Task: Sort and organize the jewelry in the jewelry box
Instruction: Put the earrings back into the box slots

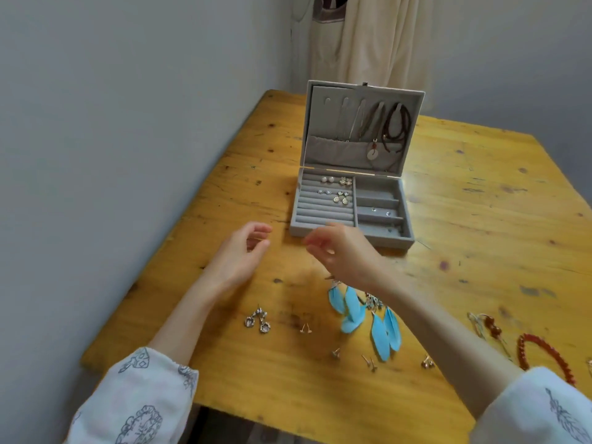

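An open grey velvet jewelry box [384, 240] stands mid-table. Several necklaces [381, 129] hang inside its upright lid. Pairs of earrings [336, 189] sit in the ring rolls on the left, and the right compartments hold two tiny studs [381, 211]. My left hand [240, 251] hovers just left of the box front and pinches a thin gold earring [260, 240] between thumb and fingers. My right hand [342, 251] hovers at the box's front edge with its fingertips drawn together. Anything between them is too small to see.
Loose pieces lie on the yellow wooden table [480, 219] near me: silver drop earrings [258, 320], small gold studs [306, 327], blue feather earrings [368, 318], more studs [368, 361], a red bead bracelet [541, 350] and an amber piece [490, 325]. A grey wall runs along the left.
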